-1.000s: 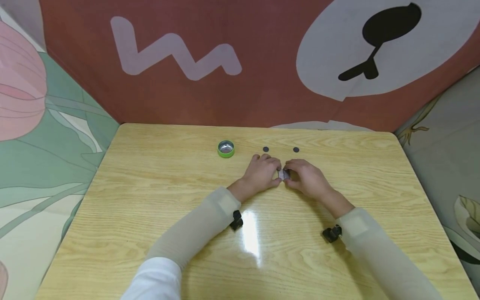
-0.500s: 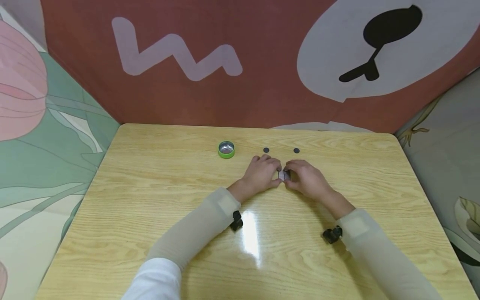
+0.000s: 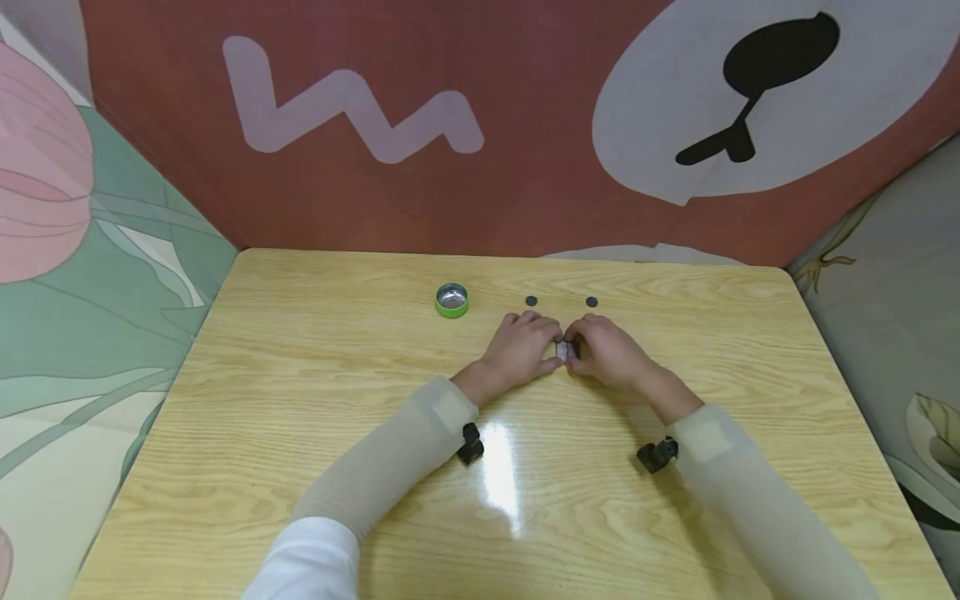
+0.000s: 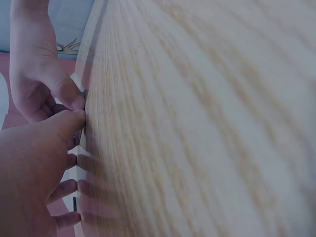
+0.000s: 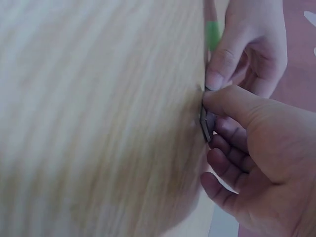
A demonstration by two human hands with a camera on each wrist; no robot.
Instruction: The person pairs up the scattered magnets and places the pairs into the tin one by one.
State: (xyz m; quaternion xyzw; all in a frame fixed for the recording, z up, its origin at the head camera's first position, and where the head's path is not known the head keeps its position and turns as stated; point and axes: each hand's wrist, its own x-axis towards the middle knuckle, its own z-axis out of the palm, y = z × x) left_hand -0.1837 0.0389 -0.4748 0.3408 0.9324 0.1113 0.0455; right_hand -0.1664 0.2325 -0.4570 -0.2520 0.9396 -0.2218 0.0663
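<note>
My left hand and right hand meet low over the wooden table, thumbs almost touching. Between them sits a small flat pale piece with dark edges. The left thumb and forefinger pinch its left side, while the other left fingers spread down onto the tabletop. At its right side, the right thumb and fingers pinch a small flat dark piece, whose angled edge shows in the right wrist view. Fingers hide most of both pieces. Beyond the hands lie two dark round discs, one left, one right.
A small round tin with a green outside and silvery inside stands behind and left of the hands. A red-brown patterned backdrop rises along the table's far edge. Black wrist cameras hang beside both cuffs.
The right hand has shifted slightly left and away from the body, closer to the left hand. The left hand has stayed almost still. Tin and discs lie as before.
</note>
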